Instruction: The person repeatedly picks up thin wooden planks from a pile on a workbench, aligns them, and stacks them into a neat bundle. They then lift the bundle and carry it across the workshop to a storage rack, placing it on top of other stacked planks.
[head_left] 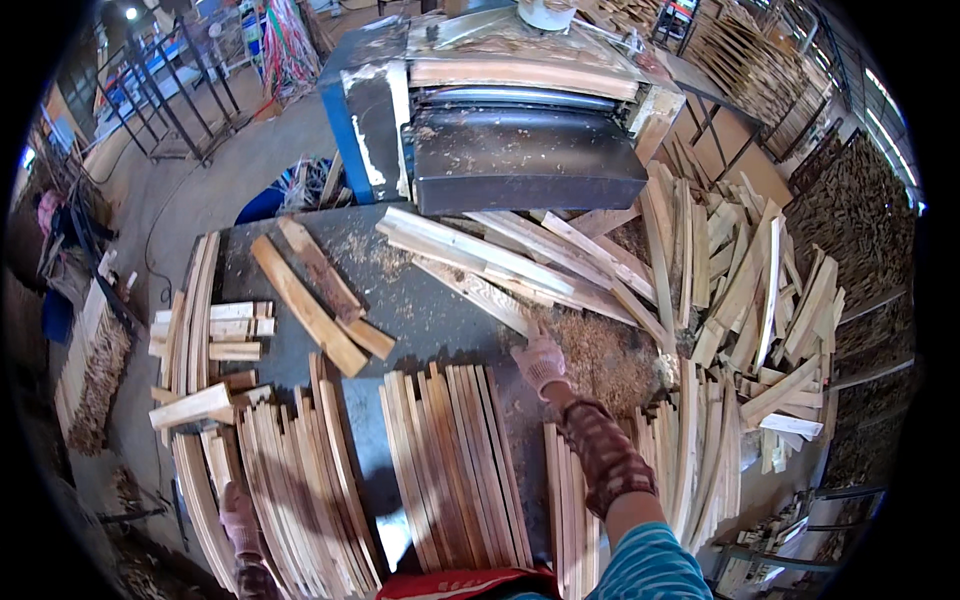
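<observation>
My right hand (540, 362), in a light knitted glove, reaches over the dark worktable (400, 312). Its thumb and fingers close round the near end of a pale wooden slat (478, 296), which slants away to the left beneath other loose slats (480, 250). Low at the left, my gloved left hand (239, 520) is closed over the near part of a short wooden slat (216, 456). This piece lies between a curved slat and a row of slats on edge (290, 480); the fingertips are partly hidden.
A planer-like machine (530, 150) with a dark metal bed stands beyond the table. Slat bundles (455, 460) line the near edge. Two curved boards (305, 300) lie left of centre. Wood shavings (610, 365) and a tangled offcut heap (765, 290) are at right.
</observation>
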